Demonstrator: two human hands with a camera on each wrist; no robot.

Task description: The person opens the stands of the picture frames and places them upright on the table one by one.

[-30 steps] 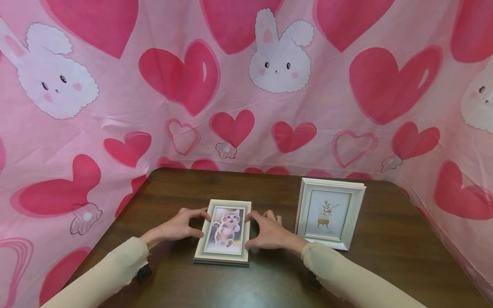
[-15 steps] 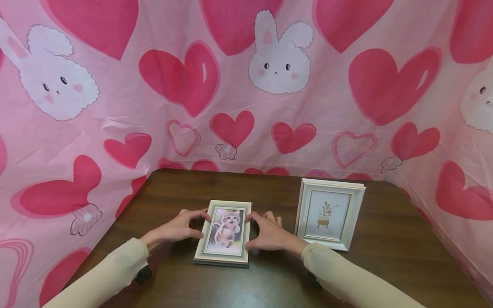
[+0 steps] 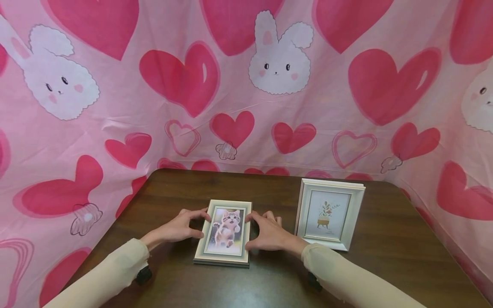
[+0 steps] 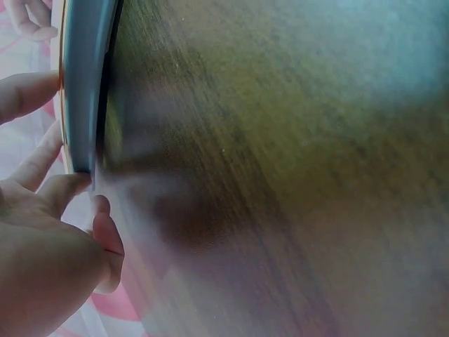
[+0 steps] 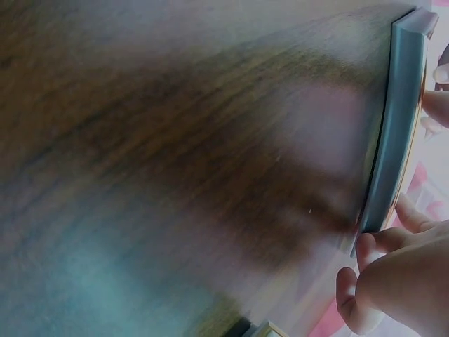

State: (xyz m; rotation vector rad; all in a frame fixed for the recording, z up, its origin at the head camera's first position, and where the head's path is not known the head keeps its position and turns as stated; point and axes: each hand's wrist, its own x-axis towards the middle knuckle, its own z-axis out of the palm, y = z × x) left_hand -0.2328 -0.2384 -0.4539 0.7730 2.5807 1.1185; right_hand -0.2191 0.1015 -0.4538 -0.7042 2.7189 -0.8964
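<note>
Kitten picture frame (image 3: 224,233) lies on the brown counter (image 3: 265,186), clamped between the left hand (image 3: 178,226) at nine o'clock and right hand (image 3: 272,233) at three; plant picture frame (image 3: 328,214) stands farther toward three.

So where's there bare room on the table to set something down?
Bare table shows behind the kitten frame, in front of it between the sleeves, and right of the plant frame. Crowded: either side of the kitten frame, where the left hand and right hand touch it.

Plant-picture frame (image 3: 328,214) on table (image 3: 400,244), pink cloth (image 3: 239,94) behind
</note>
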